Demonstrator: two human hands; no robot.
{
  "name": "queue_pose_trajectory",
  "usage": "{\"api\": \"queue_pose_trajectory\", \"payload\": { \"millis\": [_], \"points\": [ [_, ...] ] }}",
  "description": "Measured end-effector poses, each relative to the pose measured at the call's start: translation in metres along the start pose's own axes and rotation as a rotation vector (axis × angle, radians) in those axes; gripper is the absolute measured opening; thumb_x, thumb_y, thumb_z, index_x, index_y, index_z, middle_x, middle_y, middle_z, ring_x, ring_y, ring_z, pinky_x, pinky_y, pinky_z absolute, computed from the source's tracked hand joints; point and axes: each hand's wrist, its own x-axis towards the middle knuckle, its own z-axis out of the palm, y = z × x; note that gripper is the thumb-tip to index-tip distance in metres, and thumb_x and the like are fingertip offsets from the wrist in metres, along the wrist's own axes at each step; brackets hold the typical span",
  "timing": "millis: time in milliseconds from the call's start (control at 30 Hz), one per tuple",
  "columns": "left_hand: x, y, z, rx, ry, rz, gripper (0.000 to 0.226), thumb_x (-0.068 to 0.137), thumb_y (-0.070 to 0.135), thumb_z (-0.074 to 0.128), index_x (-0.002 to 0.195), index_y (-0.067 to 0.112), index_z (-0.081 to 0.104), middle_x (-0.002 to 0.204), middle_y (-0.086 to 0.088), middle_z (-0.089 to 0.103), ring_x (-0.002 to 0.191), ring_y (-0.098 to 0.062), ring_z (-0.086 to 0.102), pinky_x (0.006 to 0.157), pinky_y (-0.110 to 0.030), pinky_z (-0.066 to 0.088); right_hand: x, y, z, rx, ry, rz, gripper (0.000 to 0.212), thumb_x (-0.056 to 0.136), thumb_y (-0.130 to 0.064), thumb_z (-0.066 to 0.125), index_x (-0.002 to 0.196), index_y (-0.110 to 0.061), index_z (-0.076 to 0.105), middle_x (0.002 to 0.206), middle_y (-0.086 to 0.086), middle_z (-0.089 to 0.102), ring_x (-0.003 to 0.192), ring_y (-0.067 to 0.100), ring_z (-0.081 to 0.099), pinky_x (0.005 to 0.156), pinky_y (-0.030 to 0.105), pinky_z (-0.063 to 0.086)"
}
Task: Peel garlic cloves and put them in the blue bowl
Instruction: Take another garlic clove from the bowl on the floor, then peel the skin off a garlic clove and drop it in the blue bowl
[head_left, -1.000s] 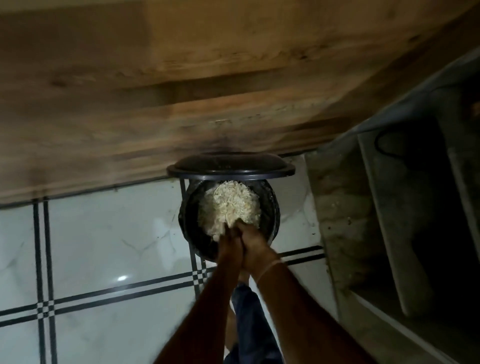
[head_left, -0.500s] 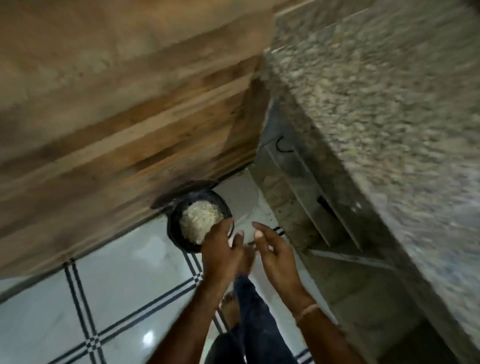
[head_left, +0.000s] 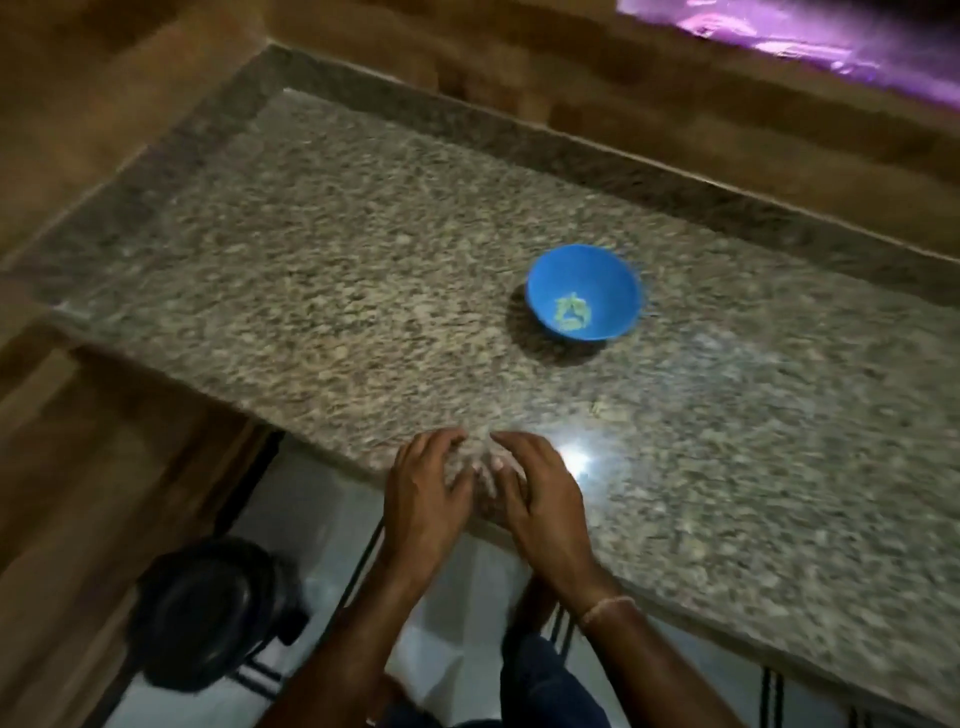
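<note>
From the head camera, the left hand (head_left: 423, 493) and the right hand (head_left: 543, 496) sit close together at the near edge of the stone counter (head_left: 311, 260), palms down, fingers bent a little. The spot between them is blurry, so I cannot tell if they hold a clove or nothing. The blue bowl (head_left: 550, 291) stands well apart from the hands, further in and toward the right side, likely kept away from the edges so it cannot fall. A few pale bits (head_left: 571, 314) lie in its bottom, maybe peeled garlic. The counter is speckled and shiny, with a bright light spot (head_left: 574, 460) just beside the right hand. Wood walls (head_left: 623, 104) go round it. A black bin (head_left: 208, 618) stands on the white floor (head_left: 306, 519) below the near edge
</note>
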Motion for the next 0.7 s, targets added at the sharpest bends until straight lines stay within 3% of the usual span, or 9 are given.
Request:
{"api": "queue_pose_trajectory", "payload": {
  "millis": [200,333,500,600,700],
  "points": [
    [0.042,0.06,0.079,0.013,-0.095,0.007,0.027,0.088,0.021,0.077,0.112,0.025,0.065,0.102,0.007,0.059,0.095,-0.016,0.059,0.081,-0.038,0.055,0.035,0.092,-0.081,-0.125,0.162,0.118,0.033,0.103,-0.025,0.05,0.134,-0.02,0.063,0.129,0.002,0.061,0.12,0.026,0.06,0.097,0.04,0.053],
    [0.064,0.073,0.104,0.098,-0.097,0.004,0.032,0.084,0.026,0.083,0.106,0.027,0.06,0.098,0.009,0.054,0.091,-0.016,0.057,0.073,-0.036,0.051,0.056,0.127,-0.101,-0.198,0.159,0.182,0.028,0.104,-0.023,0.058,0.131,-0.02,0.064,0.125,0.004,0.062,0.117,0.028,0.06,0.091,0.037,0.051],
    [0.066,0.073,0.104,0.084,-0.088,0.004,0.023,0.089,0.017,0.078,0.1,0.025,0.06,0.098,0.005,0.052,0.09,-0.017,0.056,0.072,-0.039,0.054,0.072,0.135,-0.097,-0.251,0.092,0.161,0.029,0.097,-0.016,0.066,0.126,-0.019,0.065,0.121,0.005,0.061,0.112,0.029,0.054,0.084,0.041,0.051],
    [0.069,0.067,0.1,0.11,-0.147,0.063,0.023,0.093,0.004,0.065,0.087,0.025,0.056,0.09,0.006,0.051,0.082,-0.018,0.054,0.069,-0.046,0.054,0.076,0.127,-0.092,-0.275,0.079,0.165,0.033,0.093,-0.014,0.069,0.126,-0.019,0.065,0.122,0.004,0.057,0.109,0.028,0.05,0.075,0.04,0.051],
    [0.073,0.068,0.093,0.168,-0.202,0.152,0.024,0.092,0.003,0.066,0.085,0.022,0.054,0.088,0.004,0.053,0.081,-0.02,0.053,0.066,-0.049,0.052,0.08,0.123,-0.088,-0.309,0.097,0.165,0.034,0.093,-0.011,0.069,0.126,-0.017,0.065,0.124,0.005,0.055,0.108,0.029,0.049,0.072,0.041,0.053]
  ]
}}
